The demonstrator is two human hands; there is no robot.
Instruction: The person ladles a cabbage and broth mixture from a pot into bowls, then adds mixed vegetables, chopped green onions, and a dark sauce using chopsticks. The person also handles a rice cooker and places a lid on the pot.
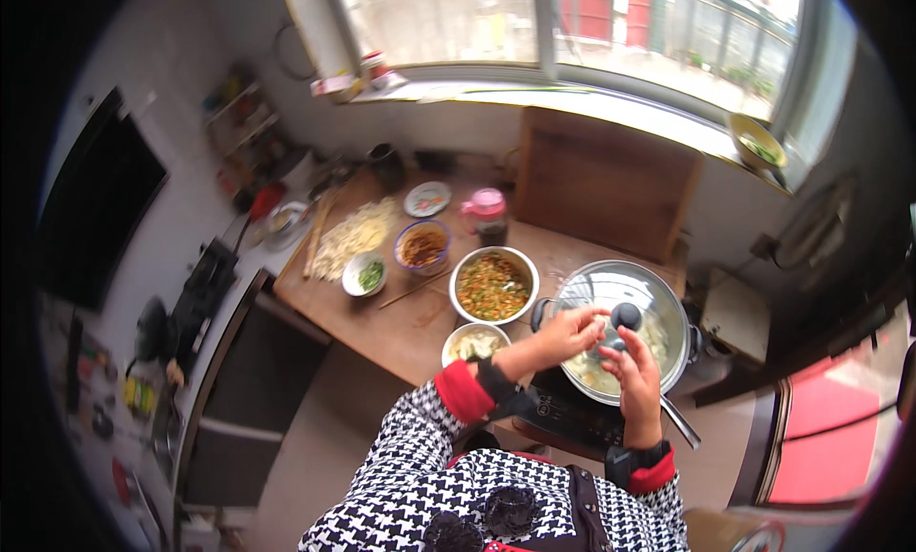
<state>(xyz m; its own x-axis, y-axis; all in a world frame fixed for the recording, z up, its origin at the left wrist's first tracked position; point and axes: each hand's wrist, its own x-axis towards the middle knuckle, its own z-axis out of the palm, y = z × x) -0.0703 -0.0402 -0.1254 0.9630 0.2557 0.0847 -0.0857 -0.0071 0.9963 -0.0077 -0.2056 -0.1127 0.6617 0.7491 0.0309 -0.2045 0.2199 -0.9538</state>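
Note:
A pot with a glass lid (601,287) stands on a black induction cooktop (569,412); pale food shows through the glass. My left hand (570,335) hovers over the lid's left part, fingers a little bent and holding nothing. Just right of it, my right hand (635,369) is raised near the dark lid knob (626,316), its fingers apart. A metal handle (680,423) sticks out at the pot's lower right. Left of the pot are a metal bowl of chopped mixed vegetables (494,283) and a smaller bowl with pale food (474,343).
The wooden table (415,330) also bears a bowl of brown sauce (422,246), a bowl of chopped greens (365,274), a pile of noodles (356,238), a plate (427,199) and a pink-lidded jug (489,216). A wooden board (608,180) leans against the wall.

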